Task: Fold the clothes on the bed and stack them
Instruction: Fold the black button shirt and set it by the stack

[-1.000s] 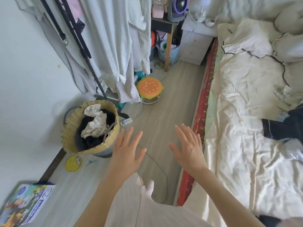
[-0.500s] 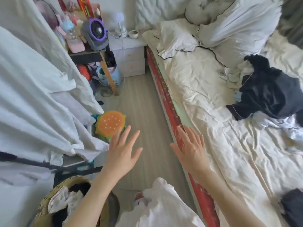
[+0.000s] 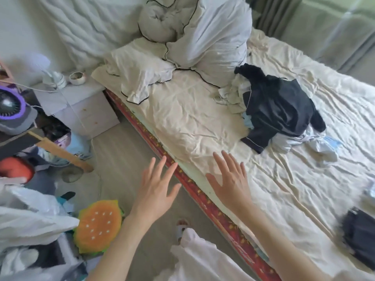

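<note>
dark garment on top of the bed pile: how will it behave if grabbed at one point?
The dark garment looks floppy: it drapes over the pile in soft folds, so it would likely hang and unfurl. Its slight sheen suggests slippery fabric. It may drag the pale pieces beneath along.

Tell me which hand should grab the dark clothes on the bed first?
Probably the right hand. It is already over the bed's sheet, open, on the same side as the dark clothes pile. The left hand, also open, hangs over the floor, farther from the pile.
</note>
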Available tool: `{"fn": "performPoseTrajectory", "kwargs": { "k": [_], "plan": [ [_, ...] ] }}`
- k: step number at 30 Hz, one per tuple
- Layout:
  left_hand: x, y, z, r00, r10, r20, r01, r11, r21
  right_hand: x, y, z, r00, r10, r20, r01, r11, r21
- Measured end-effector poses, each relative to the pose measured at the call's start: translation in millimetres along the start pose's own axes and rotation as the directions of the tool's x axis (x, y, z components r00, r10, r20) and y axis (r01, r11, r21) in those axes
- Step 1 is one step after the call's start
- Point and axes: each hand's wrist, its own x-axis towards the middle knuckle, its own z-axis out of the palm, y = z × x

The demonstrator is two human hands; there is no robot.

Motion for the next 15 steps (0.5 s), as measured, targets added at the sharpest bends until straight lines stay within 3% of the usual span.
{"fn": "performPoseTrajectory", "kwargs": {
  "k": [7, 15],
  "plan": [
    [113.9, -11.0, -23.9, 0.988, 0.126, 0.089, -0.126, 0.992, -0.002, 79.5, 2.8, -10.3, 0.989, 0.137, -0.061, -0.137, 0.991, -0.003],
    [243.1, -26.5, -36.0, 0.914, 0.352, 0.201, -0.365, 0.93, 0.03, 156.8, 5.6, -1.6, 0.915, 0.382, -0.126, -0.387, 0.922, -0.011]
  ]
}}
